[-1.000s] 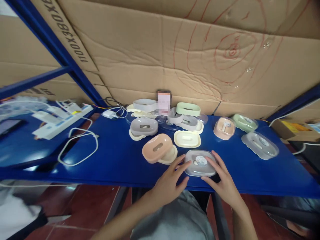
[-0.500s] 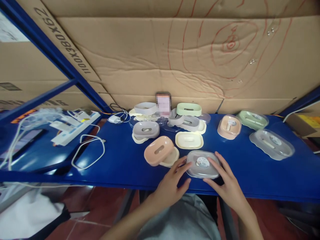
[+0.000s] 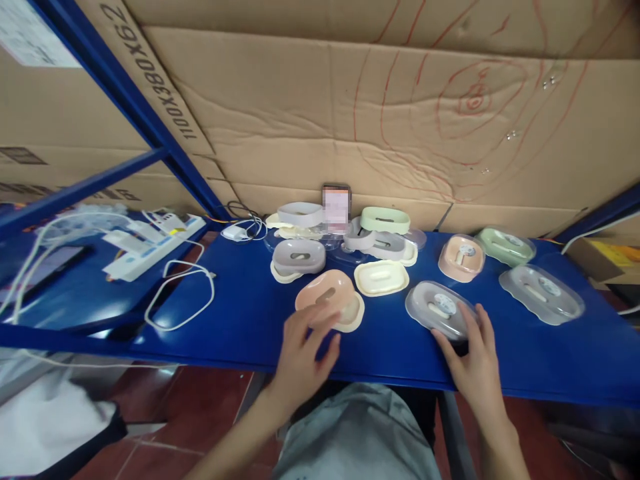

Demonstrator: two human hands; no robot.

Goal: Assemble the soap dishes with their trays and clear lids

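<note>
With its thumb and fingers about the right end of a grey lidded soap dish, my right hand grips it on the blue table. The dish has a clear cover and a round sticker. My left hand has its fingers apart and reaches over the front of a pink soap dish; whether the fingertips touch it I cannot tell. That pink dish rests partly on a cream tray. Just behind lies a pale yellow tray, and a grey dish sits to the left of it.
Several covered dishes stand at the right: pink, green and grey. More dish parts and a phone are at the back by the cardboard. A power strip and white cables lie left.
My right hand has moved the grey lidded dish rightward. My left hand has let go of that dish and shifted left to the pink dish. The view has also turned slightly.
</note>
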